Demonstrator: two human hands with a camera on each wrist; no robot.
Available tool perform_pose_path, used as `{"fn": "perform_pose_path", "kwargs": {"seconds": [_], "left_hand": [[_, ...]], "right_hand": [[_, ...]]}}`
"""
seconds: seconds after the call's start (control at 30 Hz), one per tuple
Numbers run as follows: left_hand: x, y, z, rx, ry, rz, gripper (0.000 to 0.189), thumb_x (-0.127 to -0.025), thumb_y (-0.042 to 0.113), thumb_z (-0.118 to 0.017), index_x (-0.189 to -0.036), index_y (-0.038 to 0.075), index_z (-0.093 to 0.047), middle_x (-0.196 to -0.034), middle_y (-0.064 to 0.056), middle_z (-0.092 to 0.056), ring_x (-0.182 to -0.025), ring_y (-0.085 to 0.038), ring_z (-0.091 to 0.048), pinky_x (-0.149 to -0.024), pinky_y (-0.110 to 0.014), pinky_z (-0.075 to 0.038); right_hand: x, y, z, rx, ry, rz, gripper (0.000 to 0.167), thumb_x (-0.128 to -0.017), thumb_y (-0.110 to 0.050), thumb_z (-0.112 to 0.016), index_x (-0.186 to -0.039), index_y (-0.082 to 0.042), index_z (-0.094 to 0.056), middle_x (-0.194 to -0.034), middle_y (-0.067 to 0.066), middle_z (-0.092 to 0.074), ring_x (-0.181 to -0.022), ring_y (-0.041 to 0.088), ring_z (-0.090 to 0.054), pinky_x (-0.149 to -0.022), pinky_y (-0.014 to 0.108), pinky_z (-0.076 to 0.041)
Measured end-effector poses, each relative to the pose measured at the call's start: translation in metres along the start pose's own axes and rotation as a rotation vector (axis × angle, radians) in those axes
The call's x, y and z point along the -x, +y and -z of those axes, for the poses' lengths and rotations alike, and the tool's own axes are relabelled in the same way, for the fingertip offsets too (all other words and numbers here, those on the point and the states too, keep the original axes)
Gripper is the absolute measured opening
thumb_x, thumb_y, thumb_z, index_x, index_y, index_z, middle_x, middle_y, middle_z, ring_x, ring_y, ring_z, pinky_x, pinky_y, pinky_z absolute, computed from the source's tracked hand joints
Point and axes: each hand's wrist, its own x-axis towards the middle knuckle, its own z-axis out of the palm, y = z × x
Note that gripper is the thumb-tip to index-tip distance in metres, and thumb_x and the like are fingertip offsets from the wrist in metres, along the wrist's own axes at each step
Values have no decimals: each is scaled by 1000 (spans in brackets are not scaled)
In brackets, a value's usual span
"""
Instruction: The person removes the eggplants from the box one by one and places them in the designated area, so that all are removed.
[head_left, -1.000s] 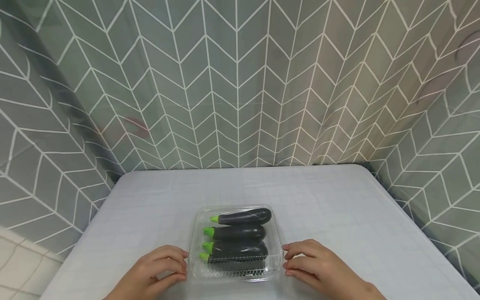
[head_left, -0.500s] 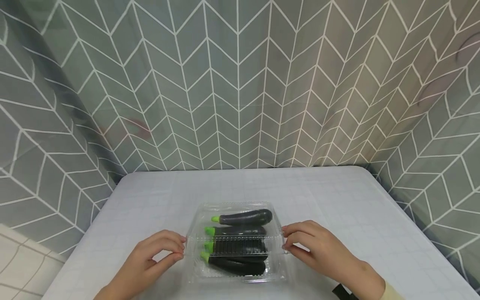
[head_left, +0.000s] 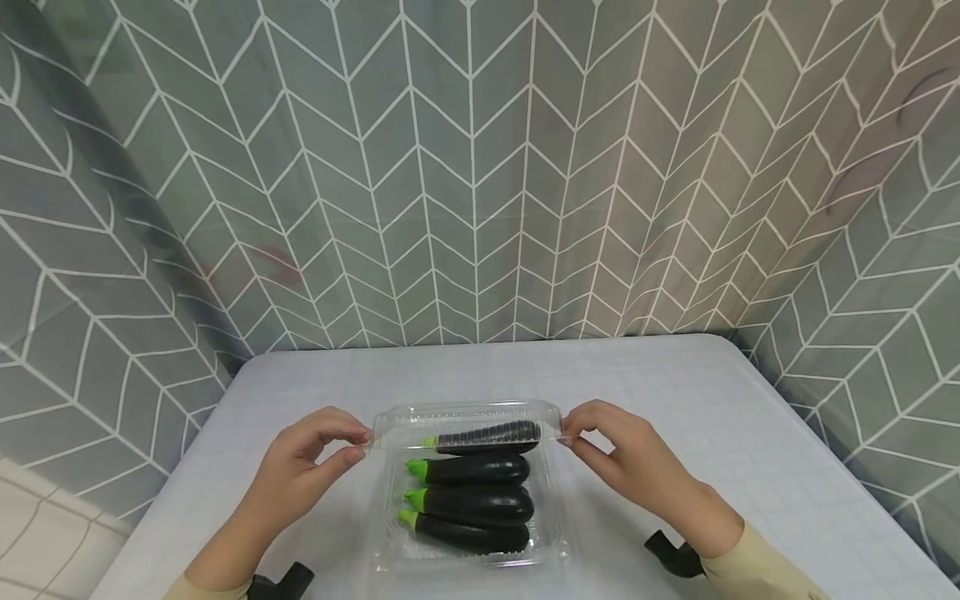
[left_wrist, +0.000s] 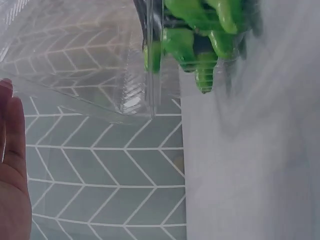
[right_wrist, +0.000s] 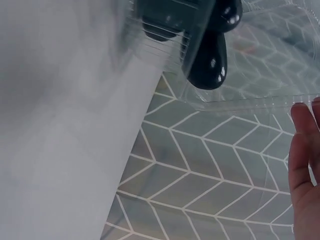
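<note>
A clear plastic clamshell box stands on the table, its base (head_left: pixel 552 533) holding several dark eggplants (head_left: pixel 471 504) with green stems lying side by side. The lid (head_left: pixel 465 410) is swung up, hinged at the far side. At its left edge, my left hand (head_left: pixel 303 462) pinches the rim between thumb and fingers. My right hand (head_left: pixel 637 467) pinches the opposite edge. The left wrist view shows the green stem ends (left_wrist: pixel 182 47) and the raised lid (left_wrist: pixel 75 55). In the right wrist view, the rounded dark ends (right_wrist: pixel 207 65) sit beside the tilted lid (right_wrist: pixel 270 55).
A white cloth covers the table (head_left: pixel 300 379). Grey patterned curtains (head_left: pixel 480 167) hang behind it and at both sides. Black wrist straps (head_left: pixel 675 554) show near both wrists. Pale tiles (head_left: pixel 52 525) lie at the lower left.
The lid has swung up and away from the near side, uncovering the nearer eggplants. Both hands have moved up and forward with its edges, bringing more of the forearms into view.
</note>
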Motion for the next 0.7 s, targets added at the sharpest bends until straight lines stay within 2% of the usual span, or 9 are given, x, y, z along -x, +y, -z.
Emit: {"fn": "perform_pose_path", "kwargs": {"seconds": [0.07, 0.13, 0.2, 0.33, 0.47, 0.6, 0.7], "left_hand": [[-1, -8, 0, 43, 11, 0, 19, -87, 1, -73, -103, -4, -66, -99, -10, -66, -95, -12, -61, -83, -19, -49], [-1, -16, -1, 59, 24, -5, 20, -86, -2, -73, -103, -6, -65, -99, -11, -65, -95, -13, -60, -84, -19, -49], [-2, -26, -3, 32, 43, 12, 21, -83, -8, -73, -102, -4, -65, -98, -10, -64, -94, -13, -60, -83, -20, -49], [-5, -39, -7, -86, 69, 142, 34, -80, -17, -72, -103, 6, -65, -98, -3, -64, -93, -11, -62, -83, -20, -50], [-8, -52, -11, -145, 81, 276, 30, -86, -10, -70, -109, 7, -63, -101, -2, -65, -95, -10, -64, -83, -20, -50], [-11, -63, -15, -124, 98, 391, 34, -90, -4, -68, -121, 6, -57, -102, -5, -65, -96, -10, -62, -84, -18, -49], [-13, -66, -18, -80, 111, 432, 42, -91, -4, -67, -129, 5, -52, -102, -8, -64, -95, -13, -62, -84, -18, -48]], "right_hand": [[-3, 3, 0, -7, 7, -31, 5, -99, -19, -63, -101, -15, -63, -101, -7, -64, -90, 9, -62, -82, 21, -48], [-7, 7, -1, -4, 7, -87, 11, -94, -12, -69, -102, -15, -62, -101, -9, -63, -90, 8, -61, -81, 22, -49], [-10, 11, -2, -1, 12, -149, 20, -89, -4, -73, -101, -15, -61, -99, -9, -63, -89, 8, -61, -80, 24, -50], [-16, 20, -7, -3, 39, -268, 24, -87, 1, -74, -100, -14, -60, -95, -8, -64, -85, 8, -62, -74, 24, -50], [-23, 30, -13, -31, 73, -351, 20, -90, -3, -72, -104, -12, -60, -94, -7, -63, -83, 9, -63, -74, 25, -51], [-27, 41, -20, -50, 90, -435, 23, -93, -8, -70, -114, -10, -59, -96, -5, -66, -85, 11, -64, -76, 30, -53], [-28, 50, -26, -47, 77, -486, 34, -94, -9, -69, -125, -9, -56, -97, -2, -67, -87, 12, -65, -76, 33, -53]]}}
